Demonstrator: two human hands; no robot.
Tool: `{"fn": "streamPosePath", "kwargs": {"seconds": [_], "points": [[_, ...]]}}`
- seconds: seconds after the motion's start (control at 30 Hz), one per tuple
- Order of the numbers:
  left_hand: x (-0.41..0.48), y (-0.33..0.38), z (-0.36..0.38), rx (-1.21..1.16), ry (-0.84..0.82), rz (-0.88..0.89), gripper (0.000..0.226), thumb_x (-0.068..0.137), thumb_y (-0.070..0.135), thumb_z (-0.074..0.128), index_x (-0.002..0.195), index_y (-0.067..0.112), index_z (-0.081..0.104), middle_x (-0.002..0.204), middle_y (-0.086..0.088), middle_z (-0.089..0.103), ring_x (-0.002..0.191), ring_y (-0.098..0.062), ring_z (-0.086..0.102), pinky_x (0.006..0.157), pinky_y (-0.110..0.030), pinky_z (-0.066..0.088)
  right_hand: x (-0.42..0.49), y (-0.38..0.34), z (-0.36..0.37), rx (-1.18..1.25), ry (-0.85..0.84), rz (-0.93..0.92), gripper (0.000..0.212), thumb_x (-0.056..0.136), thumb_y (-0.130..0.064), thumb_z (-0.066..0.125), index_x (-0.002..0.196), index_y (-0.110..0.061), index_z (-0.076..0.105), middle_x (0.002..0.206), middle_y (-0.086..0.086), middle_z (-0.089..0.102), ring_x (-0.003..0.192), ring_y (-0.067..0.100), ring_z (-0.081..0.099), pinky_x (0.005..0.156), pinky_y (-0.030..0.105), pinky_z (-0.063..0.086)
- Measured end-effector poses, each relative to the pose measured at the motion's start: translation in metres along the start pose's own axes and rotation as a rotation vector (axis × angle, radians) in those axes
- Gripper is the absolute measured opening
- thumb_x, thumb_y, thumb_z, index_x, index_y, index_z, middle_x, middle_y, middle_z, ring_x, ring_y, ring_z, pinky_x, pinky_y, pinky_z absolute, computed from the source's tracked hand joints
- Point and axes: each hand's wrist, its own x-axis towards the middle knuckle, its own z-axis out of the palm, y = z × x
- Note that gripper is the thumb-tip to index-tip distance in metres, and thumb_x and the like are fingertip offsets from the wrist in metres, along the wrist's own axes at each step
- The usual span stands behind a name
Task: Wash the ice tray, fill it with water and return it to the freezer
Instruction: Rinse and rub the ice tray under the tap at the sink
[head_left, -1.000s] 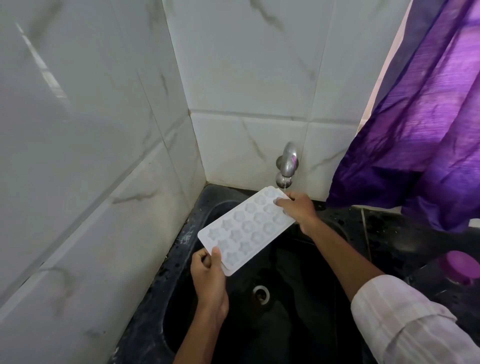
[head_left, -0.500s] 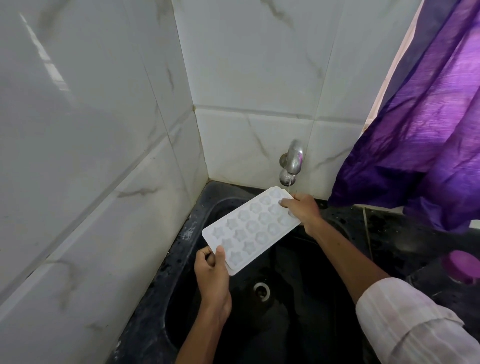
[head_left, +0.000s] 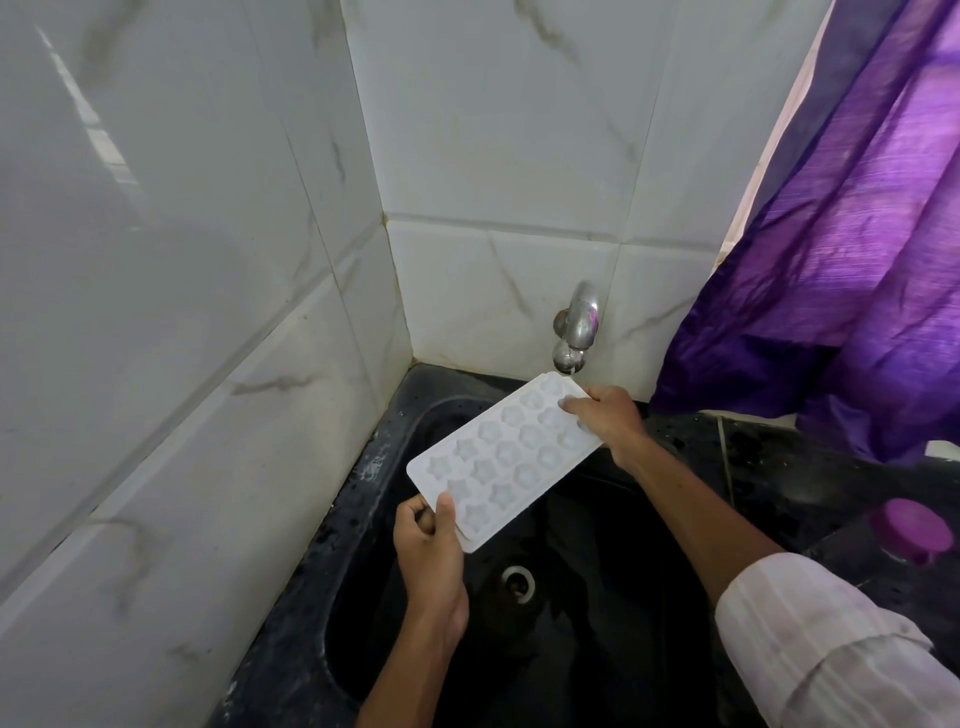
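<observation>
Holding the white ice tray (head_left: 506, 460) over the black sink (head_left: 358, 525) with both hands, cavities up, slanted, with the far end just under the tap (head_left: 576, 327) and the near end lower, above the drain (head_left: 518, 583). Gripping the near corner with the left hand (head_left: 431, 561), thumb pressed on top, fingers curled underneath. Clamping the far end with the right hand (head_left: 605, 418), fingers laid over the top face beside the last cavities, thumb hidden below. Probably rinsing, or just beginning to fill (going by what looks like a thin trickle from the tap onto the far corner, too faint to be sure of).

As for what could go wrong from here:

- On such a slant, likely to shed water off the low end rather than hold it, so needs levelling before filling.
- Looks like thin plastic, held only at two opposite ends, so might flex or twist once loaded and spill.
- Could slip from wet fingers and drop into the sink.
- Could knock the far edge against the tap, being so near it.
- Worth minding the pale sleeve (head_left: 831, 649) too, close to any splash.

Cannot see the freezer from here
</observation>
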Motion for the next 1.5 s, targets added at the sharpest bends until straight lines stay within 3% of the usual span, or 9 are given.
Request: {"fn": "streamPosePath", "kwargs": {"seconds": [0.13, 0.2, 0.4, 0.5, 0.73, 0.93, 1.2, 1.4, 1.5], "points": [[0.000, 0.003, -0.001, -0.023, 0.026, -0.006, 0.006, 0.101, 0.013, 0.055, 0.105, 0.009, 0.054, 0.101, -0.006, 0.071, 0.094, -0.020, 0.071, 0.076, -0.034, 0.056, -0.001, -0.006, -0.005, 0.062, -0.122, 0.071, 0.013, 0.085, -0.024, 0.072, 0.090, -0.013, 0.068, 0.092, 0.005, 0.070, 0.084, 0.021, 0.066, 0.079, 0.034, 0.055], [0.001, 0.004, 0.000, -0.044, 0.045, -0.017, 0.004, 0.101, 0.012, 0.054, 0.104, 0.009, 0.054, 0.101, -0.006, 0.071, 0.093, -0.020, 0.070, 0.075, -0.033, 0.055, 0.001, -0.009, -0.007, 0.169, -0.160, 0.117, 0.028, 0.081, -0.031, 0.072, 0.100, -0.012, 0.071, 0.098, 0.007, 0.074, 0.092, 0.025, 0.070, 0.080, 0.037, 0.058], [0.004, 0.006, 0.002, -0.063, 0.060, -0.058, 0.009, 0.102, 0.011, 0.053, 0.108, 0.005, 0.055, 0.103, -0.010, 0.070, 0.094, -0.023, 0.070, 0.074, -0.035, 0.056, 0.026, -0.025, -0.006, 0.342, 0.058, 0.135, 0.044, 0.080, -0.050, 0.072, 0.092, -0.007, 0.072, 0.091, 0.007, 0.076, 0.086, 0.022, 0.073, 0.085, 0.040, 0.059], [0.007, 0.006, 0.002, -0.062, 0.073, -0.066, 0.006, 0.102, 0.011, 0.053, 0.105, 0.007, 0.055, 0.103, -0.011, 0.070, 0.093, -0.024, 0.070, 0.074, -0.036, 0.056, 0.040, -0.028, -0.006, 0.380, 0.057, 0.140, 0.040, 0.083, -0.039, 0.076, 0.099, -0.004, 0.068, 0.097, 0.011, 0.074, 0.081, 0.019, 0.074, 0.078, 0.034, 0.061], [0.009, 0.007, 0.000, -0.051, 0.056, -0.076, 0.006, 0.102, 0.012, 0.054, 0.105, 0.008, 0.056, 0.101, -0.010, 0.071, 0.092, -0.023, 0.071, 0.071, -0.034, 0.055, 0.046, -0.036, -0.003, 0.466, 0.050, 0.183, 0.041, 0.083, -0.019, 0.079, 0.111, 0.007, 0.062, 0.081, 0.010, 0.067, 0.054, 0.014, 0.068, 0.042, 0.020, 0.051], [0.009, 0.010, 0.002, -0.067, 0.051, -0.075, 0.006, 0.102, 0.011, 0.053, 0.105, 0.007, 0.055, 0.099, -0.008, 0.071, 0.088, -0.019, 0.071, 0.067, -0.030, 0.054, 0.049, -0.036, -0.003, 0.500, 0.071, 0.197, 0.039, 0.080, -0.015, 0.080, 0.109, 0.004, 0.062, 0.074, 0.009, 0.064, 0.036, 0.006, 0.059, 0.040, 0.018, 0.048], [0.010, 0.010, 0.004, -0.083, 0.045, -0.081, 0.010, 0.102, 0.011, 0.053, 0.110, 0.005, 0.056, 0.100, -0.008, 0.071, 0.090, -0.020, 0.071, 0.071, -0.032, 0.055, 0.050, -0.037, -0.004, 0.527, 0.072, 0.208, 0.023, 0.079, -0.009, 0.079, 0.087, -0.002, 0.059, 0.069, 0.007, 0.062, 0.037, 0.008, 0.059, 0.041, 0.020, 0.049], [0.011, 0.009, 0.005, -0.090, 0.042, -0.078, 0.012, 0.102, 0.009, 0.052, 0.111, 0.003, 0.056, 0.103, -0.011, 0.071, 0.094, -0.023, 0.071, 0.074, -0.034, 0.056, 0.050, -0.037, -0.004, 0.526, 0.078, 0.213, 0.021, 0.081, -0.006, 0.077, 0.085, -0.002, 0.057, 0.066, 0.006, 0.057, 0.030, 0.005, 0.051, 0.036, 0.017, 0.044], [0.012, 0.009, 0.005, -0.096, 0.045, -0.079, 0.013, 0.102, 0.009, 0.053, 0.113, 0.003, 0.056, 0.105, -0.012, 0.072, 0.097, -0.025, 0.071, 0.078, -0.035, 0.057, 0.052, -0.037, -0.003, 0.537, 0.085, 0.222, 0.030, 0.080, -0.005, 0.078, 0.102, 0.002, 0.059, 0.068, 0.007, 0.057, 0.029, 0.006, 0.051, 0.035, 0.017, 0.043]]}}
